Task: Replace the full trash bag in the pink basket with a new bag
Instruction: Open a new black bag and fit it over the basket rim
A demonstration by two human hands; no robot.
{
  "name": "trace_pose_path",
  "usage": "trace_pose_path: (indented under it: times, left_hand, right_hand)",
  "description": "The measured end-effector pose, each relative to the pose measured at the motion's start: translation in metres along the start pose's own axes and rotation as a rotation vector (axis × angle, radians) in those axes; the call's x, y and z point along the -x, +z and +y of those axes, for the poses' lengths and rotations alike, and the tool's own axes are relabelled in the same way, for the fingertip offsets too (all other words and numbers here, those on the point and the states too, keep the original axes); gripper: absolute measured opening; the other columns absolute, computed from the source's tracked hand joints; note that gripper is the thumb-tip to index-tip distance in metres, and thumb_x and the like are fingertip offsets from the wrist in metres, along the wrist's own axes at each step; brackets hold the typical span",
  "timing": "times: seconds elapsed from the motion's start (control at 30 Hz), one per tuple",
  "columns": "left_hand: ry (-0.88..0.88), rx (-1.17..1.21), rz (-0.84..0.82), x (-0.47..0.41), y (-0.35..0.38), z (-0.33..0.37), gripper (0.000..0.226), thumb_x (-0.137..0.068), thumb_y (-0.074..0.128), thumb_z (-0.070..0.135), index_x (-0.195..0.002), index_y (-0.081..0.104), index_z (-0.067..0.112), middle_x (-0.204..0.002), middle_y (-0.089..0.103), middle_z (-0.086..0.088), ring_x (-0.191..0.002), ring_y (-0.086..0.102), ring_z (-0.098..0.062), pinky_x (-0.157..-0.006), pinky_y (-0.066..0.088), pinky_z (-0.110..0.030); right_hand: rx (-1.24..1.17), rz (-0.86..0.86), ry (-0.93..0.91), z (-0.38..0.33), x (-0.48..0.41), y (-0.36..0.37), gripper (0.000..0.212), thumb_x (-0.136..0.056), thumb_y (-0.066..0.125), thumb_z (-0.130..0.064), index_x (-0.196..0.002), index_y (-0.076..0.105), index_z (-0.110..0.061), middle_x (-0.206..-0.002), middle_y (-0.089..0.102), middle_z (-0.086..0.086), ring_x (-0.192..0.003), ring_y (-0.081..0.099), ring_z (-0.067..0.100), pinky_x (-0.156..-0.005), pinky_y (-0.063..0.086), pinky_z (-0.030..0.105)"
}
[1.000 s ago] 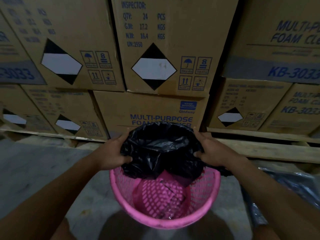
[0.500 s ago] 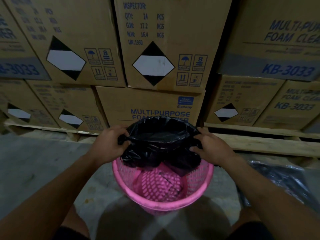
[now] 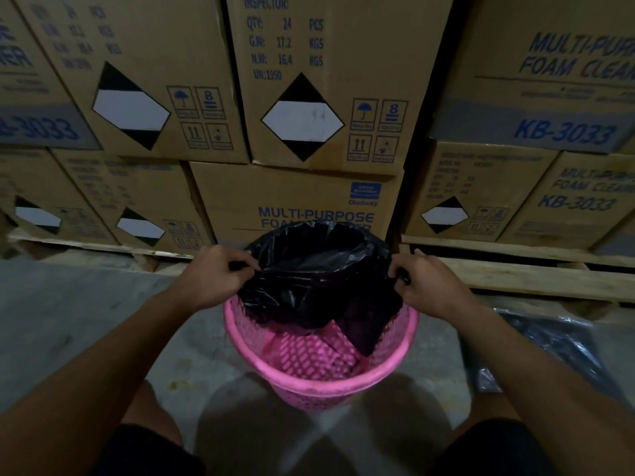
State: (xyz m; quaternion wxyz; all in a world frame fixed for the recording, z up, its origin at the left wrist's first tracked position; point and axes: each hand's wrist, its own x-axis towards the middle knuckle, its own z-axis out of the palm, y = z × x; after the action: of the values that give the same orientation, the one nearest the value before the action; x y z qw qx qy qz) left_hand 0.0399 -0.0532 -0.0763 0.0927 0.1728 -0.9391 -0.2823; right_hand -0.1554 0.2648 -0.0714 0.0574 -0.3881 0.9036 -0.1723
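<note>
On the concrete floor (image 3: 62, 314), directly in front of a wall of stacked cartons (image 3: 295, 97) on a wooden pallet (image 3: 515, 273), the pink basket (image 3: 319, 379) stands upright between the person's knees. A black bag (image 3: 309, 269), judged to be the new liner, is held open over the basket's far rim. The left hand (image 3: 213, 276) pinches the bag's mouth at the left edge, fingers closed on the film; the right hand (image 3: 426, 286) does the same at the right edge, fingers curled shut around a gathered fold. The two grips sit opposite each other so that the mouth is stretched wide and stays round, which lets the film be drawn over the rim rather than collapsing inward. The bag's lower part hangs inside the basket against the far wall, while the near rim and much of the pink mesh floor remain uncovered, so seating is only partly complete. The next move calls for pulling the mouth toward the near rim and folding it outward. On the floor at the right edge of the view lies a dark, glossy plastic mass (image 3: 549, 352); it is possibly the removed full bag, though the dim light prevents confirmation. Thin film may tear on the mesh if pulled hard.
</note>
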Motion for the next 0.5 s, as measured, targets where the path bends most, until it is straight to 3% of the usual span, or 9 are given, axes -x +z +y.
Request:
trace_pose_path:
  times: [0.07,0.13,0.17,0.23,0.33,0.43,0.5]
  left_hand:
    - [-0.026,0.037,0.005,0.000,0.002,0.002,0.023,-0.089,0.064,0.020,-0.083,0.071,0.042,-0.097,0.071,0.017,-0.097,0.070,-0.009,-0.089,0.055,-0.028]
    - [-0.048,0.073,0.023,0.001,0.006,0.003,0.017,-0.091,0.064,0.022,-0.087,0.078,0.030,-0.095,0.071,0.017,-0.101,0.068,-0.004,-0.085,0.048,-0.016]
    - [-0.053,0.075,0.034,0.001,0.007,0.005,0.016,-0.092,0.065,0.025,-0.088,0.080,0.026,-0.095,0.073,0.016,-0.100,0.068,-0.002,-0.081,0.046,-0.011]
    - [-0.039,0.073,0.054,0.003,0.008,0.007,0.018,-0.092,0.067,0.033,-0.080,0.080,0.027,-0.093,0.076,0.013,-0.095,0.068,0.002,-0.077,0.048,-0.010]
    - [-0.021,0.032,0.059,0.005,0.009,0.008,0.025,-0.087,0.073,0.034,-0.065,0.075,0.023,-0.091,0.071,0.014,-0.092,0.066,0.003,-0.083,0.051,-0.018]
    - [-0.038,-0.019,0.059,0.004,0.009,0.008,0.015,-0.079,0.081,0.031,-0.085,0.073,0.020,-0.104,0.070,0.010,-0.094,0.065,-0.007,-0.081,0.048,-0.022]
    - [-0.063,-0.024,0.035,0.006,0.008,0.007,0.038,-0.076,0.084,0.028,-0.110,0.069,0.022,-0.113,0.071,0.004,-0.097,0.064,-0.008,-0.081,0.047,-0.022]
  right_hand:
    - [0.009,-0.049,0.033,0.002,0.000,0.000,0.038,-0.082,0.059,-0.013,-0.118,0.061,-0.023,-0.093,0.063,0.001,-0.092,0.061,0.023,-0.091,0.052,0.042]
    - [0.027,-0.090,0.051,0.002,-0.001,-0.001,0.066,-0.083,0.059,-0.032,-0.146,0.044,-0.024,-0.104,0.062,0.003,-0.113,0.052,0.026,-0.096,0.045,0.037]
    - [0.051,-0.094,0.060,0.002,-0.002,0.001,0.071,-0.086,0.058,-0.043,-0.151,0.038,-0.025,-0.109,0.061,0.003,-0.119,0.046,0.026,-0.101,0.039,0.039]
    - [0.148,-0.075,0.051,0.000,-0.002,0.003,0.058,-0.091,0.056,-0.055,-0.143,0.049,-0.029,-0.116,0.060,0.002,-0.125,0.036,0.024,-0.104,0.028,0.045]
    - [0.230,0.037,-0.038,-0.001,-0.001,0.008,0.024,-0.093,0.064,-0.038,-0.112,0.072,-0.025,-0.121,0.062,-0.006,-0.127,0.032,0.021,-0.101,0.023,0.044]
    - [0.189,0.154,-0.140,0.006,0.003,0.014,0.022,-0.082,0.068,-0.010,-0.103,0.073,-0.015,-0.113,0.071,0.000,-0.131,0.047,0.024,-0.109,0.022,0.048]
    - [0.146,0.168,-0.164,0.009,0.005,0.013,0.032,-0.078,0.063,0.001,-0.107,0.071,-0.012,-0.110,0.074,0.006,-0.122,0.060,0.025,-0.117,0.017,0.048]
